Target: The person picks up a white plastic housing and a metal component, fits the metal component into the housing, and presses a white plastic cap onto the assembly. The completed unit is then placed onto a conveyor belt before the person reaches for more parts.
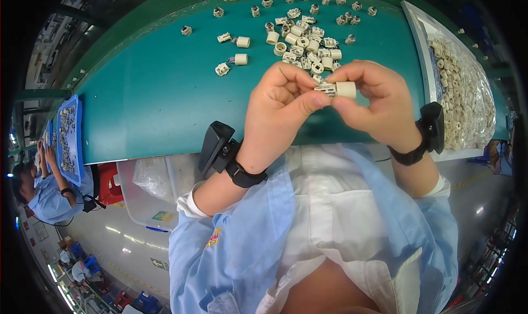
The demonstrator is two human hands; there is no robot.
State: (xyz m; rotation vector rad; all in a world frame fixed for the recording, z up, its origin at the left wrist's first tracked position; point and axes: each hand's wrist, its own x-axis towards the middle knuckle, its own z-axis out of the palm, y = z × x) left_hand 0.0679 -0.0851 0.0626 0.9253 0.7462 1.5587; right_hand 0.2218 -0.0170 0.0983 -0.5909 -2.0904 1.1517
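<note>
Above the near edge of the green work surface (165, 105), my two hands meet over one small assembly. Between the thumb and fingers of my left hand (280, 102) is a slotted cream plastic insert (326, 89) with metal-looking strips. My right hand (382, 97) pinches a smooth cream cylindrical cap (346, 89), which lies in line with the insert and against it. Just beyond my fingers is a loose heap of similar caps (280, 48) and inserts (221, 69). Two cap-and-insert pairs, one with its cap (241, 59) facing right, lie left of the heap.
Several small dark-topped parts (218, 12) stand scattered along the far side. At the right, a white tray (421, 55) holds a clear plastic bag (467, 94) full of cream parts. Far left, a co-worker's hands (49, 154) are at a blue tray (78, 143) of small pieces.
</note>
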